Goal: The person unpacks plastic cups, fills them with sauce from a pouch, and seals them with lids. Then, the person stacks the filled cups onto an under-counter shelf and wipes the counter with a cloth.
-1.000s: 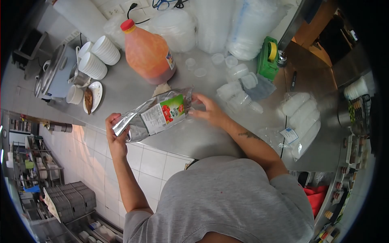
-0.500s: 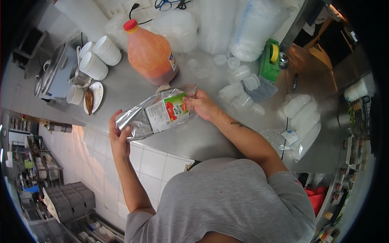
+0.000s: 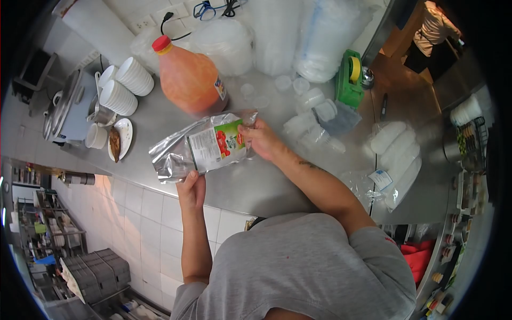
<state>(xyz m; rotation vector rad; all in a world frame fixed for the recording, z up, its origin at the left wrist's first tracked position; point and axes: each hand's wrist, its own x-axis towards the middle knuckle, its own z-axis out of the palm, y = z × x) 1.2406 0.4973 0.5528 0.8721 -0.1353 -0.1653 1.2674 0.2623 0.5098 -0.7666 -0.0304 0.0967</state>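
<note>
A silver foil pouch with a white and green label showing red tomatoes is held over the front edge of the steel counter. My left hand grips its lower edge near the middle, thumb on top and the other fingers partly hidden. At the pouch's right end, my right hand pinches it with the thumb beside the label. Just behind the pouch stands a large orange jug with a red cap.
Stacked white cups and a plate with a brown item are at left. Plastic cups, a green tape dispenser and bagged white containers lie at right. Another person stands at the far upper right.
My left hand has moved right, from the pouch's left end to its lower edge near the middle. My right hand still holds the right end. Another person has come into view at upper right.
</note>
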